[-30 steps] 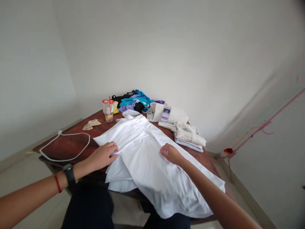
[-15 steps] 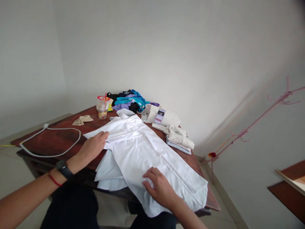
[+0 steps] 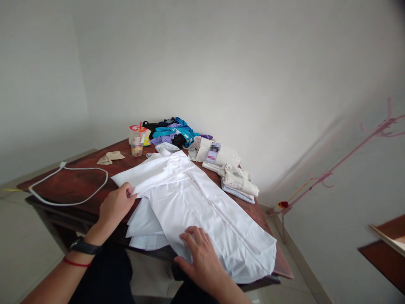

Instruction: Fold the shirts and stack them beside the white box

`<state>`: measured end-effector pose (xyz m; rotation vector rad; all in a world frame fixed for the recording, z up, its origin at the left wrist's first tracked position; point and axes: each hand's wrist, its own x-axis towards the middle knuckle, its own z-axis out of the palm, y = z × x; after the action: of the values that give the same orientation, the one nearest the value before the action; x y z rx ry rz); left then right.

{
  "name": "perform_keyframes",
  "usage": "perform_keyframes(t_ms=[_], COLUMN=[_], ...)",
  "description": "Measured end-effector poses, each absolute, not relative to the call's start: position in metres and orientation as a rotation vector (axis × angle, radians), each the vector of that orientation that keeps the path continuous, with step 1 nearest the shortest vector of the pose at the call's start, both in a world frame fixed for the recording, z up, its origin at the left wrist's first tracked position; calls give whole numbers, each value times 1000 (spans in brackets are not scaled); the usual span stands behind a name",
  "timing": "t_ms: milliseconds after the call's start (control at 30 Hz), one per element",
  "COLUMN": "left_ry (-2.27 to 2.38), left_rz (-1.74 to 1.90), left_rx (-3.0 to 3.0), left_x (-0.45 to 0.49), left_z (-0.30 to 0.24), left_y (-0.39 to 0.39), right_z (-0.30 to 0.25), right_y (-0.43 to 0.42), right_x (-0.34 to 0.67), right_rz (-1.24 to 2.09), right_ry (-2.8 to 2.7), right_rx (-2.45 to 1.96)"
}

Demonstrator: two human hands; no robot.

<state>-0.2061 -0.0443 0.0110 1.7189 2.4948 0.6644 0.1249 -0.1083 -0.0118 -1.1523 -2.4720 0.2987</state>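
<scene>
A white shirt (image 3: 183,198) lies spread across the dark red wooden table (image 3: 79,185), its collar toward the back and its hem at the front edge. My left hand (image 3: 118,207) pinches the lower edge of the sleeve on the left side. On the lower body of the shirt, near its left edge, rests my right hand (image 3: 201,255), with fingers apart and thumb out past the fabric. Pale folds of cloth (image 3: 145,226) hang below the sleeve over the table's front edge.
A plastic cup with a red straw (image 3: 137,143), a beige cloth (image 3: 110,157) and a white cable (image 3: 85,202) are on the left. Behind are piled clothes (image 3: 174,131). A phone (image 3: 212,153) leans on a white box (image 3: 229,158) beside folded clothes (image 3: 238,181). A pink coat rack (image 3: 341,164) stands right.
My left hand has moved down along the sleeve to its lower edge. My right hand has shifted slightly left and down toward the shirt's side edge.
</scene>
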Motion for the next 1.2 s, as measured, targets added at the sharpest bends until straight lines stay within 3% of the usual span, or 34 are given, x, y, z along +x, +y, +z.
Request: perform_keyframes(t_ms=[267,467,600,733,933,1200], left_ry=[2560,2472,1791,1146,1003,659], left_rz=[494,374,473,473,695,964], left_rx=[1833,2295,2874,3063,3205,3353], left_x=[-188,-193,-176,-138,-90,-68], left_z=[13,10,13,13,3,7], left_y=[-47,-66,-90,-103,-71,-49], right_z=[-17,-28,-30,-15,7,-7], right_y=[-114,-108,-103,-95,-75,-65], right_x=[111,119,121,127,141,146], right_rz=[149,168,241,522,940,1160], right_ry=[-2524,-2415,-2319,-2192,-1901,-1698], right_rx=[-1130,-1075,-1065,-1032,-1057,-1110])
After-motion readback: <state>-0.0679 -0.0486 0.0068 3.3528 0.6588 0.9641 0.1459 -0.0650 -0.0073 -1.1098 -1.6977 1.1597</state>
